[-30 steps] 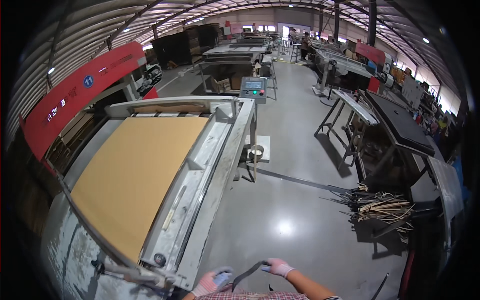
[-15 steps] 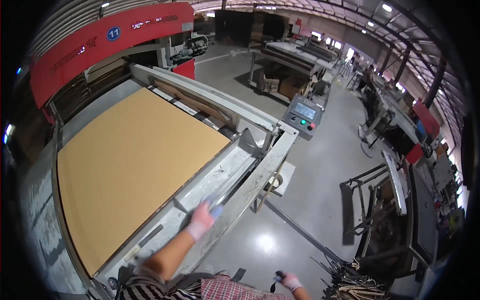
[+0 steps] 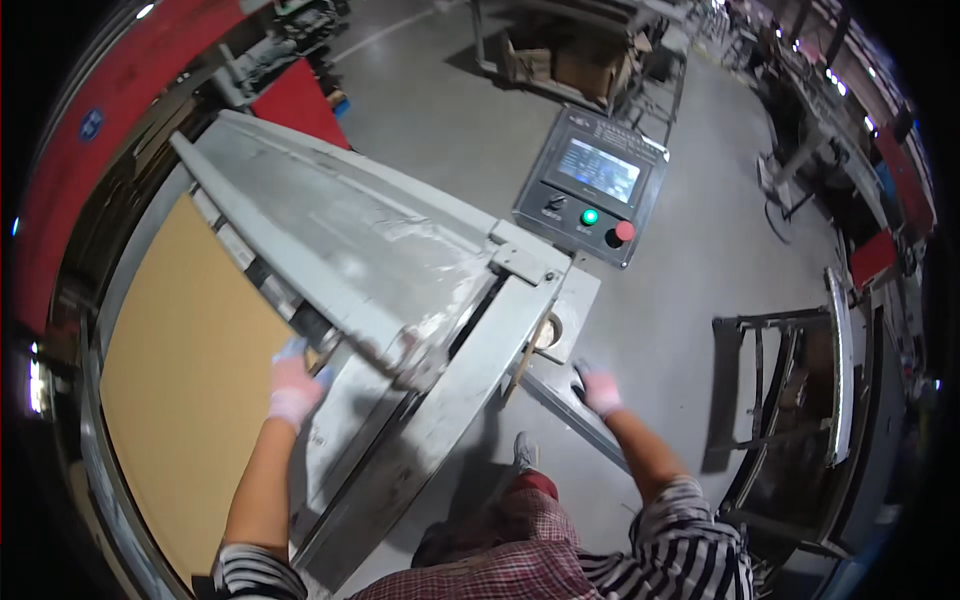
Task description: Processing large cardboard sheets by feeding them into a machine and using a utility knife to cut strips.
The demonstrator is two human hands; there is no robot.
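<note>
1. Cardboard sheet (image 3: 190, 400): large tan sheet lying flat on the machine bed at the person's left, its right edge running under the grey metal frame (image 3: 340, 250).
2. Left hand (image 3: 293, 385): gloved in pale pink, reaching forward to the inner edge of the frame, just beside the sheet's right margin. The grip looks loosely curled over the frame edge; whether the fingers actually pinch the sheet cannot be told.
3. Right hand (image 3: 598, 388): gloved, fingers spread open and holding nothing, poised just above a slanted metal bar (image 3: 570, 420) beside the machine's corner.
4. Side rail (image 3: 450, 400): long grey beam running diagonally between the two arms toward the person's body.
5. Control panel (image 3: 592, 185): screen with a green and a red button, standing on the concrete floor (image 3: 700, 260) beyond the machine.
6. Hazard, as a judgement: the left fingers lie close to the gap under the frame; any movement of the frame or sheet could trap them, and a one-handed pull could skew or crease the sheet.
</note>
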